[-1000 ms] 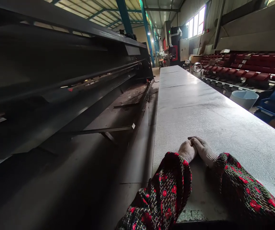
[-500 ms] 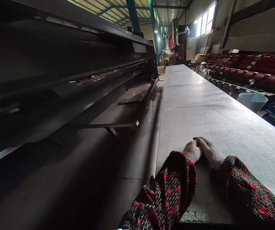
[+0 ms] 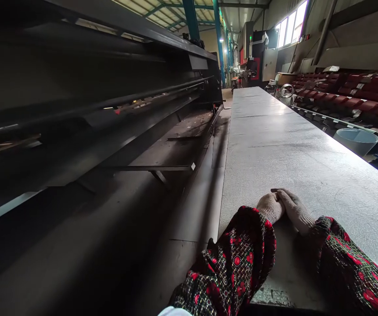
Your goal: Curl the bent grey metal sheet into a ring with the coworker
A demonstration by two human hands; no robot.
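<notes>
Both of my hands wear knitted work gloves and rest on a long grey metal sheet (image 3: 274,140) that runs away from me. My left hand (image 3: 269,207) lies on the sheet with its back up, and its fingers are hidden. My right hand (image 3: 294,210) lies across it, fingers stretched flat over the left hand, holding nothing. Dark sleeves with a red flower print cover both forearms.
A long black machine (image 3: 86,109) with flat support arms runs along the left, with a dark floor strip (image 3: 162,210) between it and the sheet. To the right stand a pale blue tub (image 3: 356,140) and stacked red parts (image 3: 350,101). Further machines stand at the far end.
My hands have stayed crossed on the sheet. The view has turned slightly to the left, so everything sits a little further right in the picture.
</notes>
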